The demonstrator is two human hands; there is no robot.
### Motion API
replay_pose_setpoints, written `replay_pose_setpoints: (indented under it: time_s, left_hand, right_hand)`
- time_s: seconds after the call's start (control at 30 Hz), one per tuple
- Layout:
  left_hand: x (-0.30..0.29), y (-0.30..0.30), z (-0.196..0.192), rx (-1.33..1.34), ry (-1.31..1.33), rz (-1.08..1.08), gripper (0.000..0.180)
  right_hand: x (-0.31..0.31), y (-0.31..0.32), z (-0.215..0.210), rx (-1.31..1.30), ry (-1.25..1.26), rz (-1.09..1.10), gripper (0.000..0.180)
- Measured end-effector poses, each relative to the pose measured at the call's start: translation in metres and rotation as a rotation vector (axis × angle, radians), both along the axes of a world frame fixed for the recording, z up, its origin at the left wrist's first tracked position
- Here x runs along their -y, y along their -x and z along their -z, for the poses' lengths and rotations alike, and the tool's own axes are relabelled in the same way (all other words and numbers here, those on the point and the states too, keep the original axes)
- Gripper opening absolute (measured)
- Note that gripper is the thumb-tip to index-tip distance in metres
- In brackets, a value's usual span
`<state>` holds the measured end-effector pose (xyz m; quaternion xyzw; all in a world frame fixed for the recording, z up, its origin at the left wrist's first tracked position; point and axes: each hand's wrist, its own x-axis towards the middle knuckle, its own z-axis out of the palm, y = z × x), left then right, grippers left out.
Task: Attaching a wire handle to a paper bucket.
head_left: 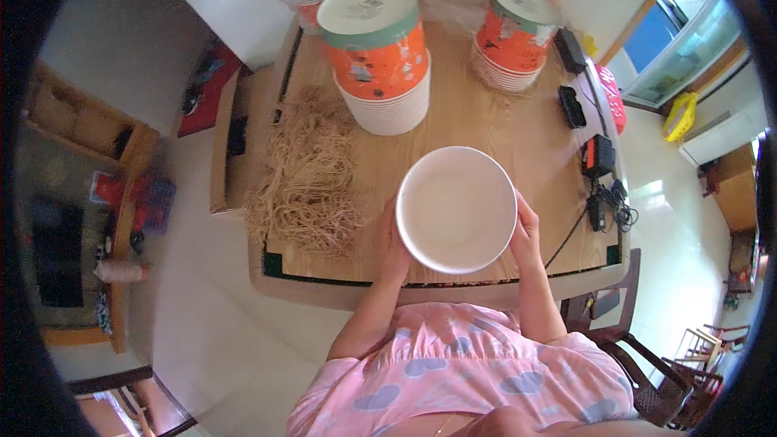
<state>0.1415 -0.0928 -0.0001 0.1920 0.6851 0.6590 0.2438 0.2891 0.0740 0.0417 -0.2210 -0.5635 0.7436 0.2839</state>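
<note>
One white bowl (456, 209) is held between the left hand (392, 244) and the right hand (525, 229), each curved against its outer side. The circular mouth faces up; the rim is smooth, the interior plain, slightly cream toward the base. Left of the grip: tangled brown fibres (307, 182). Beyond it: stacked orange-and-white tubs (382, 65).

L hand (392, 244) & R hand (525, 226) sit apart, palms in, forearms (374, 314) extended fwd.
</note>
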Motion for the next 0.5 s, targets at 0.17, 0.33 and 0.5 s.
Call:
replay_pose_setpoints:
  time_s: [0.17, 0.33, 0.5]
  left_hand:
    - [-0.015, 0.010, 0.006, 0.079, -0.266, -0.177, 0.023]
    - [0.007, 0.026, -0.012, -0.057, -0.141, -0.231, 0.014]
    - [0.050, 0.054, -0.019, -0.465, 0.185, -0.309, 0.009]
  right_hand:
    - [0.007, -0.007, 0.015, 0.072, -0.367, 0.127, 0.029]
    - [0.011, -0.001, 0.024, 0.076, -0.269, 0.338, 0.025]
    - [0.006, -0.001, 0.037, 0.257, -0.486, 0.323, 0.023]
